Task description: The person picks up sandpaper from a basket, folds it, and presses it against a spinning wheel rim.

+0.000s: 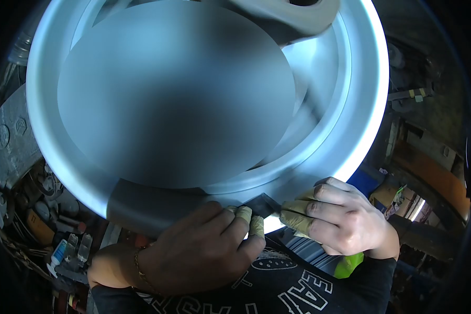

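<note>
A large pale ring [371,89] fills most of the head view. A smooth dark grey cover strip [146,206] lies along its lower left rim, and its dark end [263,204] sticks out between my hands. My left hand [204,251] is closed on the strip from below, its fingertips pressed together near that end. From the right, my right hand [345,217] pinches the end of the strip. Yellowish wrappings cover several fingertips on both hands. The strip's underside and my thumbs are mostly hidden.
A blurred grey oval [178,94] hides much of the ring's inside. A grey looped part [309,21] crosses the ring at the top. At the lower left stand small bottles [83,247] and a white-and-blue tube [59,252]. Clutter [418,199] lies at the right.
</note>
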`<state>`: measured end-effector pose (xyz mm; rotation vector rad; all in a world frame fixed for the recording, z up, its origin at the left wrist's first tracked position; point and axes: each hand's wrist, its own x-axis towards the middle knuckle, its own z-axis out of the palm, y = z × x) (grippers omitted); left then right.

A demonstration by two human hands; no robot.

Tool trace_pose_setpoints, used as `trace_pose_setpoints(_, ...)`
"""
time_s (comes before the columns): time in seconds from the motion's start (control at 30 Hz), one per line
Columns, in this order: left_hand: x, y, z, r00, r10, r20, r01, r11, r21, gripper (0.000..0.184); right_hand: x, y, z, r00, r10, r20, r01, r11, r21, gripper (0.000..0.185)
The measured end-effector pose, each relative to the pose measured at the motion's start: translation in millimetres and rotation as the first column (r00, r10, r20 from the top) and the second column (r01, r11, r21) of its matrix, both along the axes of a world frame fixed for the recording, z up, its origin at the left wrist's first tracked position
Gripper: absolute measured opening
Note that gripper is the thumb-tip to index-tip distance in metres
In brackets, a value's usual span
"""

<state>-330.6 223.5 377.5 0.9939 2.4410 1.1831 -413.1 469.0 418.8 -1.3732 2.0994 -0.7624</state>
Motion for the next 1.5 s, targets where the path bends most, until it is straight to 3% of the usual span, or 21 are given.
trace_pose_setpoints(0.07,0.9,0.8,-0.4,1.000,0.005,0.002,-0.005,1.000,0.012,0.015,0.4,0.5,1.2,0.999,-0.019,-0.030,0.018,0.999,-0.036,0.032)
trace_pose_setpoints(0.13,1.1,0.8,-0.5,1.000,0.010,0.005,-0.010,1.000,0.024,0.015,-0.7,1.4,7.5,1.000,0.003,0.017,-0.004,1.000,0.017,0.018)
trace_pose_setpoints(0.33,-0.7,-1.2,1.4,0.999,0.006,0.038,-0.008,0.998,0.058,0.014,1.8,-1.0,13.8,0.999,0.012,-0.049,-0.010,0.999,0.037,0.021)
trace_pose_setpoints(0.63,-0.4,-4.6,-0.1,0.997,-0.013,0.080,0.009,0.998,0.058,0.014,-2.8,-3.4,13.0,0.998,0.060,-0.001,-0.060,0.996,0.067,0.021)
trace_pose_setpoints(0.77,-1.7,-5.9,-0.4,0.999,-0.013,0.044,0.012,1.000,0.024,0.014,-0.8,-5.2,3.1,0.999,0.048,0.011,-0.049,0.997,0.060,0.021)
trace_pose_setpoints(0.83,-0.8,-6.6,-0.3,0.999,-0.019,0.035,0.019,1.000,0.010,0.015,2.8,-9.2,-5.0,0.999,-0.030,-0.038,0.028,0.998,-0.049,0.026)
trace_pose_setpoints(0.93,0.0,-5.2,-0.2,1.000,0.008,0.011,-0.008,0.999,-0.041,0.017,-1.8,-9.7,-2.0,0.999,0.015,0.051,-0.016,1.000,0.011,0.025)
trace_pose_setpoints(1.23,-3.3,-8.2,8.2,0.997,-0.043,0.058,0.052,0.986,-0.161,0.020,-2.4,-12.4,-10.2,0.998,0.022,0.060,-0.021,1.000,-0.006,0.025)
trace_pose_setpoints(1.5,-1.6,-7.8,8.1,0.998,-0.029,0.055,0.038,0.986,-0.163,0.020,1.2,-12.2,-11.2,0.998,0.003,0.061,-0.003,1.000,-0.002,0.024)
